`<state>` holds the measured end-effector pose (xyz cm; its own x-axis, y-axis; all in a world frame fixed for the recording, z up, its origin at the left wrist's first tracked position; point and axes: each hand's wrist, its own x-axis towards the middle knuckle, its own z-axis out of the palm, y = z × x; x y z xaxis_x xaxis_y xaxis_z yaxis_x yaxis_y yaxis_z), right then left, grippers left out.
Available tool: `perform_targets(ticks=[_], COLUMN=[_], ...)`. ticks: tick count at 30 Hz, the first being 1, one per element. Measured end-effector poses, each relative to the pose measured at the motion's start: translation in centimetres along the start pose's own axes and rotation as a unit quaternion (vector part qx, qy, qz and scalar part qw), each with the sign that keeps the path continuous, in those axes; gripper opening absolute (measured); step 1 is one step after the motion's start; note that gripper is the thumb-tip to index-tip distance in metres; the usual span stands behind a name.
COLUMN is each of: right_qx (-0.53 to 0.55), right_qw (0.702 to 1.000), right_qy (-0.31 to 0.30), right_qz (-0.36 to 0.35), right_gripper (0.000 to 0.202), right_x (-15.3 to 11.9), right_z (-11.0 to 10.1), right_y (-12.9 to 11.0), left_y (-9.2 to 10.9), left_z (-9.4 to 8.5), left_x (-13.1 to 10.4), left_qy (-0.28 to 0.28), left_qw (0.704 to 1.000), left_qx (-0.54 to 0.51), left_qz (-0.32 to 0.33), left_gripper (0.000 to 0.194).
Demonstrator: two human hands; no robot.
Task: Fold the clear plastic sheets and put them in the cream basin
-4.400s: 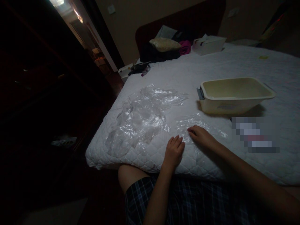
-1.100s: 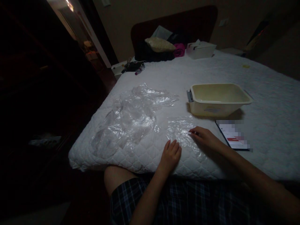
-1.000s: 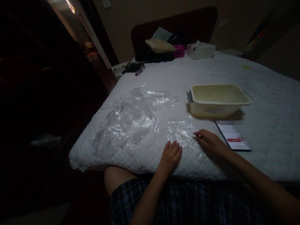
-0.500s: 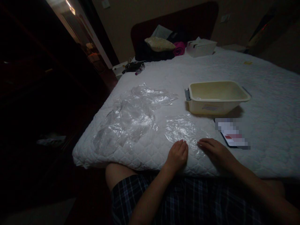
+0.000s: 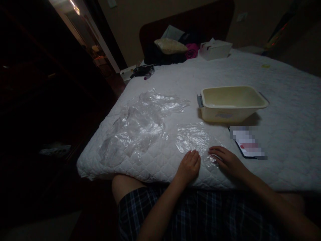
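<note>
A small sheet of clear crinkled plastic, perhaps a flattened bag point(image 5: 192, 135), lies on the white quilted bed just beyond my hands. My left hand point(image 5: 190, 165) rests on its near edge, palm down, fingers stretched side by side; the thumb is hidden. To the right, my right hand point(image 5: 228, 161) reaches in over the plastic with fingers extended and slightly apart. A shiny bit of plastic shows under its fingertips. Left of these, a larger clear plastic bag point(image 5: 142, 124) is spread out, rumpled.
A cream plastic basin point(image 5: 225, 113) with grey handles stands beyond my right hand. A phone point(image 5: 247, 144) with a blurred screen lies in front of it. Toward the headboard are a pillow point(image 5: 170, 46), a pink roll point(image 5: 192, 51) and a white box point(image 5: 216, 50).
My right hand has shifted slightly left over the plastic, closer to my left hand. My left hand stays almost in place. The view has tilted a little.
</note>
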<state>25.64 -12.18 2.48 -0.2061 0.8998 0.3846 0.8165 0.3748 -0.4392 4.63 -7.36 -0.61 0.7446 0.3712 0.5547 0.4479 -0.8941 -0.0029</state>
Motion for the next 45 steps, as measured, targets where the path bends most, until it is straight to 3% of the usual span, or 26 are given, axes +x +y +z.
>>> perform_targets(ticks=[9, 18, 26, 38, 45], right_qx=[0.000, -0.003, 0.003, -0.065, -0.074], right_qw=[0.999, 0.991, 0.996, 0.996, 0.995], right_qy=[0.012, 0.039, -0.003, 0.010, 0.019], right_qz=[0.036, 0.128, 0.092, 0.060, 0.062], right_gripper=[0.019, 0.019, 0.021, 0.028, 0.028], right_x=[2.4, 3.8, 3.9, 4.2, 4.2], right_z=[0.8, 1.9, 1.3, 2.5, 2.6], right_y=[-1.0, -1.8, -1.6, -1.4, -1.8], left_y=[0.0, 0.0, 0.0, 0.0, 0.1], left_z=[-0.1, -0.2, -0.1, 0.2, 0.0], left_x=[-0.3, -0.2, -0.3, -0.4, -0.8], left_qy=[-0.051, -0.049, -0.042, -0.038, 0.003], left_qw=[0.998, 0.999, 0.999, 0.998, 0.997], left_qx=[0.023, 0.015, 0.026, 0.045, 0.071], left_qz=[0.011, -0.001, 0.006, 0.022, 0.028], left_gripper=[0.025, 0.029, 0.029, 0.029, 0.032])
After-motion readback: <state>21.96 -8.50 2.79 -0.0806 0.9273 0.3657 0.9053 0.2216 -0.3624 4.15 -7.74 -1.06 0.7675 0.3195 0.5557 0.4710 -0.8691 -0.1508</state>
